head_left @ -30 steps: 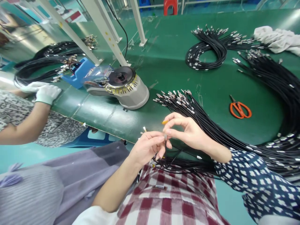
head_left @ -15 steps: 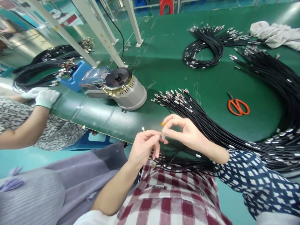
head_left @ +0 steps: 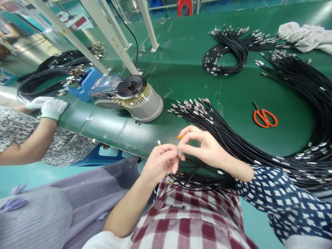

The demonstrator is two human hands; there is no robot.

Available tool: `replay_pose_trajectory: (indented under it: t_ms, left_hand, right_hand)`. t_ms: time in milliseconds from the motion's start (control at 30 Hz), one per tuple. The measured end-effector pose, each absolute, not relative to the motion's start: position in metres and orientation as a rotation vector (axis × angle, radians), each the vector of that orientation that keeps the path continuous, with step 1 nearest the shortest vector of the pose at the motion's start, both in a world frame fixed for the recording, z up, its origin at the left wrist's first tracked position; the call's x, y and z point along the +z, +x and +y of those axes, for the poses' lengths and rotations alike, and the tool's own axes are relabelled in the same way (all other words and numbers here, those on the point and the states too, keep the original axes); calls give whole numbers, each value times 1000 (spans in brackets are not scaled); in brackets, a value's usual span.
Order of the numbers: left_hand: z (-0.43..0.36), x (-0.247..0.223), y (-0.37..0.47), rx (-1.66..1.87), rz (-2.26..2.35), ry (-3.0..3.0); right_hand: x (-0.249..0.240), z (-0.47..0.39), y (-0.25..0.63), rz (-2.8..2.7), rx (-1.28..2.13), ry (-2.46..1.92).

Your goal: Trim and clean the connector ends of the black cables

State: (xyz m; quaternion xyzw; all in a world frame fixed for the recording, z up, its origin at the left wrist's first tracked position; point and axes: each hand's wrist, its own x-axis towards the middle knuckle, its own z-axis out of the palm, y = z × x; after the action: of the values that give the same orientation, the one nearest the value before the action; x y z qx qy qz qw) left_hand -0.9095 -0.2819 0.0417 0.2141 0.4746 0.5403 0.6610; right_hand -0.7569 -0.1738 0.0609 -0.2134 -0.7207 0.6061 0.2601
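My left hand (head_left: 161, 162) and right hand (head_left: 201, 147) meet, fingertips pinched around a small connector (head_left: 179, 152) between them. Its black cable hangs below my fingers, and a bundle (head_left: 228, 138) lies on the desk (head_left: 181, 79) just beyond my right hand.

A grey machine with a black disc top (head_left: 147, 105) and orange-handled metal scissors (head_left: 265, 118) on a flat green surface (head_left: 186, 83).
An angular blue plastic holder (head_left: 86, 86) stands beside the machine, near slanting white metal posts (head_left: 111, 38); a crumpled white cloth (head_left: 303, 36) lies far right.
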Motion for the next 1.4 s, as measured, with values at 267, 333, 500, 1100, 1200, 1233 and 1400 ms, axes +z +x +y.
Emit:
replay_pose_trajectory:
  t_ms: [267, 333, 500, 1100, 1200, 1233, 1400]
  left_hand:
    - [-293, 44, -906, 1281, 1170, 547]
    - [-295, 43, -905, 1359, 1203, 557]
    - [-297, 40, -902, 1440, 1241, 578]
    - [-299, 39, -904, 1450, 1217, 587]
    - [-300, 40, -904, 1448, 1236, 592]
    - [-300, 40, -904, 1451, 1244, 590]
    - [-296, 39, -906, 1460, 1287, 557]
  right_hand:
    - [52, -177, -760, -1806, 1630, -654]
    - [50, -178, -759, -1625, 1744, -709]
    - [43, -190, -761, -1257, 2146, -716]
    - [39, -195, -767, -1478, 1994, -842]
    - [39, -194, -766, -1507, 1969, -824]
    - [39, -194, -766, -1513, 1962, -819]
    - [36, -191, -764, -1541, 1878, -855]
